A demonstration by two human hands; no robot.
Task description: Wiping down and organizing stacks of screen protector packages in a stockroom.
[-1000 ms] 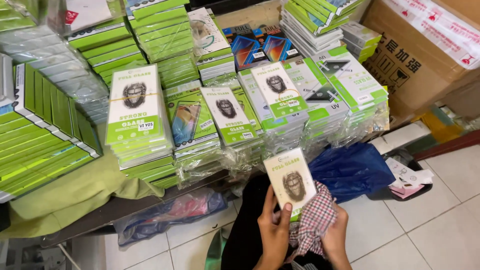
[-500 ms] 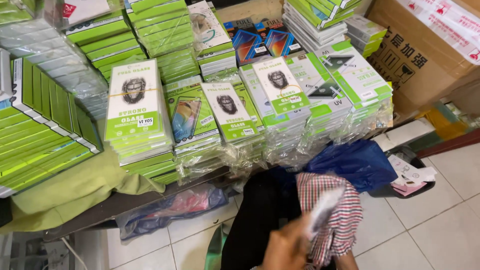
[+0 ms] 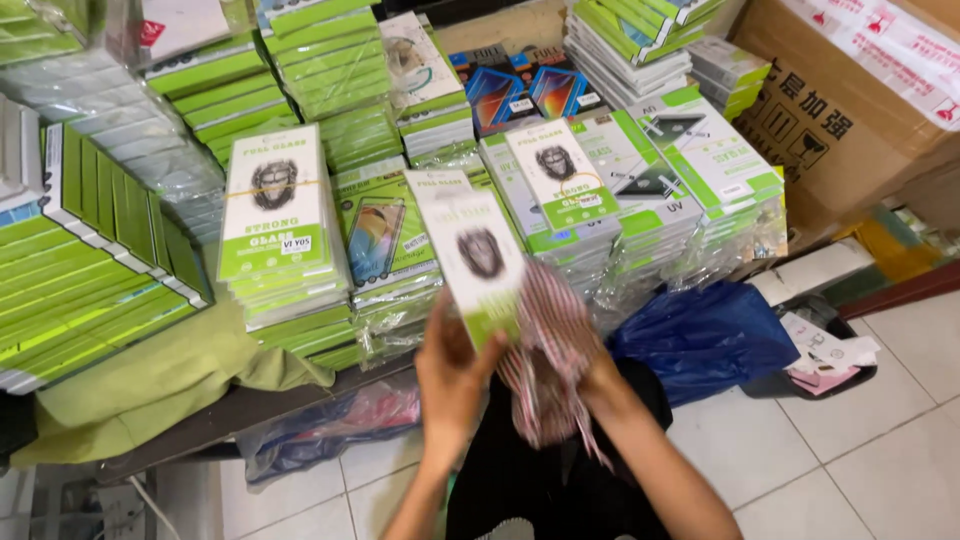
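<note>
My left hand [image 3: 455, 375] holds up a flat white-and-green packet [image 3: 475, 262] with a dark picture on its front. The packet stands upright just in front of the stacks on the table. Beside it, my right hand [image 3: 590, 372] grips a red-and-white checked cloth [image 3: 550, 350], which hangs down and touches the packet's lower edge. Most of the right hand's fingers are hidden in the cloth. Both hands are raised close together over my dark clothing.
Many stacks of green-and-white packets [image 3: 280, 225] crowd the table, on a yellow-green cloth [image 3: 140, 375]. A big cardboard box [image 3: 850, 110] stands at right. A blue bag [image 3: 705, 335] and a dark tray of papers [image 3: 825, 355] lie on the tiled floor.
Both hands have risen from low in the view towards the table. The packet, lowered and blurred half a second ago, is upright again and closer to the stacks.
</note>
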